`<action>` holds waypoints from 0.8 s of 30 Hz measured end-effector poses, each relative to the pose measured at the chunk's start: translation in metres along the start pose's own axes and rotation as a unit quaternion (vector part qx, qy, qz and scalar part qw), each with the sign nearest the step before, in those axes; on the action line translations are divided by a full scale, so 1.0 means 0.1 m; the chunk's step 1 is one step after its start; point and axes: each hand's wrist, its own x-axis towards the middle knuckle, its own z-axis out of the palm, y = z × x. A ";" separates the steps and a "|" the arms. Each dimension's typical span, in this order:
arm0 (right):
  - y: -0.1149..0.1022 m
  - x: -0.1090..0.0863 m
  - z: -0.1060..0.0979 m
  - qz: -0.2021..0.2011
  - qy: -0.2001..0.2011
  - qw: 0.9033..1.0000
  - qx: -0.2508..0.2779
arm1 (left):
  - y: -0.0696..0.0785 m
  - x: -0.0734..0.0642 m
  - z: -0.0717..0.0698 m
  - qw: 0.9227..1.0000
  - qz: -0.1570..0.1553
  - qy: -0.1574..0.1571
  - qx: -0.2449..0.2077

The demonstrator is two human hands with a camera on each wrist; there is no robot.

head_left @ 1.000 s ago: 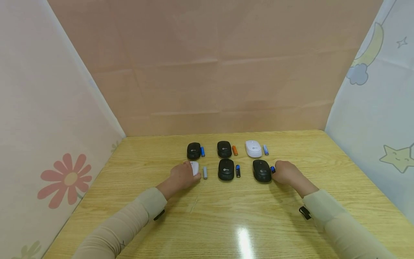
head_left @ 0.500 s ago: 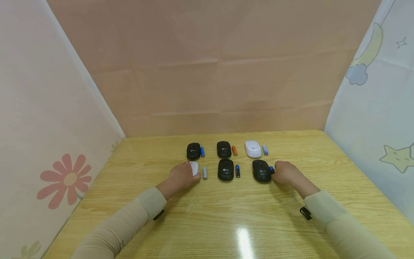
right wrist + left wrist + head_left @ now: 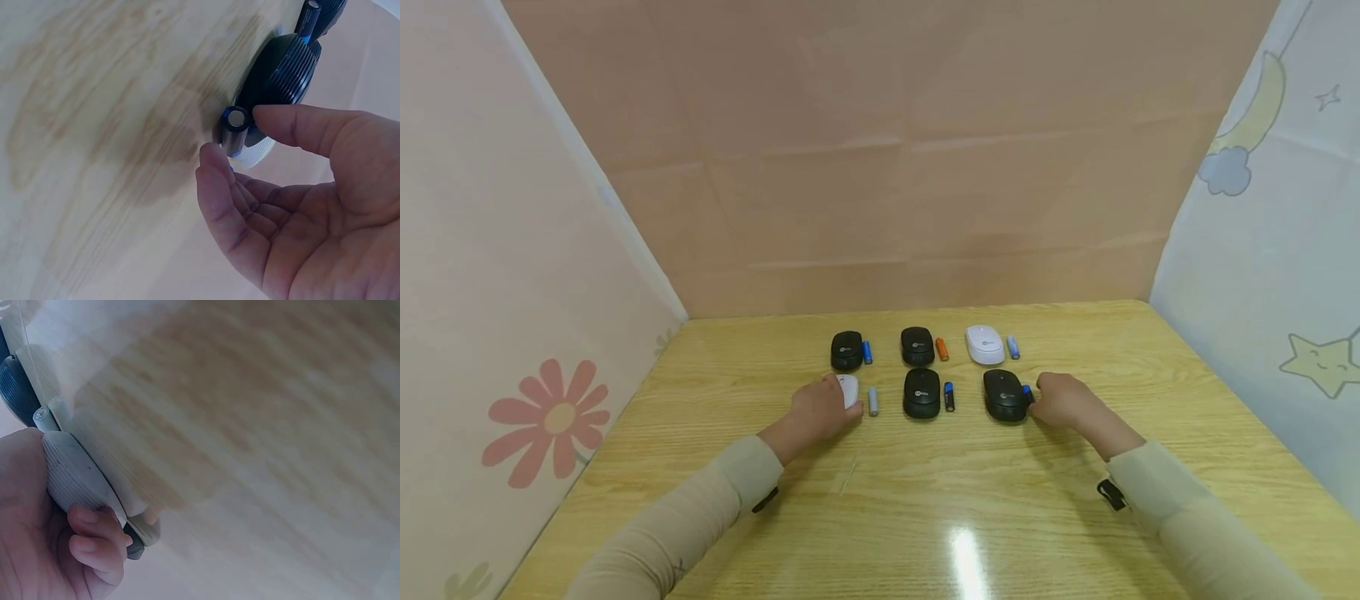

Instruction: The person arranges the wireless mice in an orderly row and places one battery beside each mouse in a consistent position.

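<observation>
My left hand (image 3: 820,407) holds a white computer mouse (image 3: 849,390) on the table, its thumb at the near right side. Much of that mouse is under the hand; the left wrist view shows its ribbed side (image 3: 78,472) beside curled fingers. To the right of the front black mouse (image 3: 1004,395), my right hand (image 3: 1060,400) is at a black-and-blue battery (image 3: 1027,392). In the right wrist view the battery (image 3: 234,131) lies between the parted thumb and index finger, the thumb tip close beside it. A grey battery (image 3: 873,402) lies just right of the left hand.
Between the hands sit another black mouse (image 3: 922,393) and a dark battery (image 3: 950,397). Behind are black mice (image 3: 847,350) (image 3: 917,346), a white mouse (image 3: 985,344), and blue (image 3: 867,352), orange (image 3: 942,348) and pale blue (image 3: 1013,347) batteries. Cloth walls enclose the wooden table (image 3: 895,500).
The right fingers have drawn slightly away from the battery, and more of it shows beside the black mouse. My left hand stays on the white mouse. The head view has drifted slightly.
</observation>
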 end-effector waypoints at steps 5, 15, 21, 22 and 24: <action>-0.02 -0.01 -0.03 0.005 -0.009 1.000 0.008 | -0.01 -0.01 0.00 1.000 0.000 0.000 -0.010; -0.07 -0.04 -0.15 -0.004 -0.020 1.000 0.021 | 0.00 -0.02 0.01 1.000 -0.007 -0.002 -0.008; -0.06 -0.05 -0.20 -0.015 -0.013 0.999 0.027 | 0.00 -0.01 0.00 1.000 -0.005 -0.002 -0.009; -0.06 -0.05 -0.21 -0.017 -0.013 0.999 0.030 | 0.01 -0.02 0.00 1.000 -0.005 -0.002 -0.011; -0.05 -0.06 -0.22 -0.018 -0.013 0.999 0.034 | 0.01 -0.02 -0.01 1.000 -0.004 -0.003 -0.011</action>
